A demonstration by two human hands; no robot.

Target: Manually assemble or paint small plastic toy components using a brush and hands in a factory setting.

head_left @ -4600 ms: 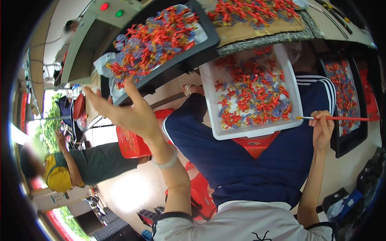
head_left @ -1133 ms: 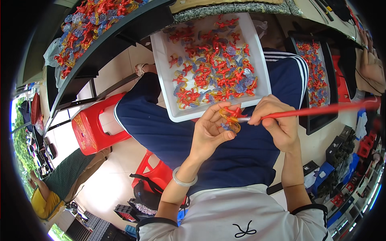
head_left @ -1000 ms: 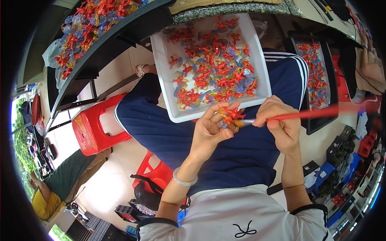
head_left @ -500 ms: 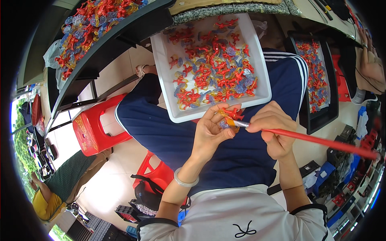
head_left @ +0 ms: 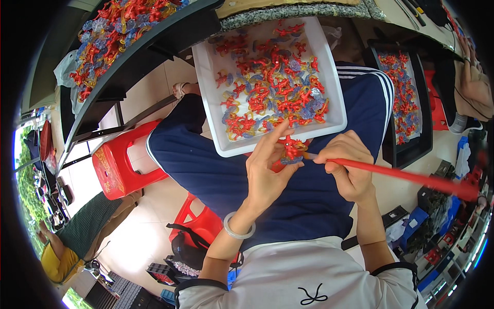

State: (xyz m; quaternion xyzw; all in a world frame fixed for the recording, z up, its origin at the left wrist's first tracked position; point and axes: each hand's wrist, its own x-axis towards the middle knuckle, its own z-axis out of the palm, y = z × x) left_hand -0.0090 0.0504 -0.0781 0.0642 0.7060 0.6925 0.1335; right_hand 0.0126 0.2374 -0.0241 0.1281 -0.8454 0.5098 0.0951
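My left hand [head_left: 267, 172] pinches a small red plastic figurine [head_left: 293, 148] with blue and yellow see-through parts, one finger stretched up toward the tray. In my right hand [head_left: 351, 164] is a thin paintbrush [head_left: 396, 174] with a long red handle, held like a pen. Its tip is at the right side of the figurine; whether it touches I cannot tell. Just beyond my hands, a white tray [head_left: 207, 98] rests over my lap. Many similar red, blue and yellow figurines [head_left: 280, 87] lie heaped in it.
At the right stands a black tray [head_left: 396, 162] of similar figurines. Another dark-edged container [head_left: 159, 49], heaped with them, is at the upper left. A worktop edge [head_left: 298, 11] runs beyond the white tray. Red stools [head_left: 128, 165] stand at my left; people sit on both sides.
The figurine has been turned in my left hand, and more of its red body shows. My left fingers have stretched upward. The brush has shifted slightly, its red handle end tilting lower.
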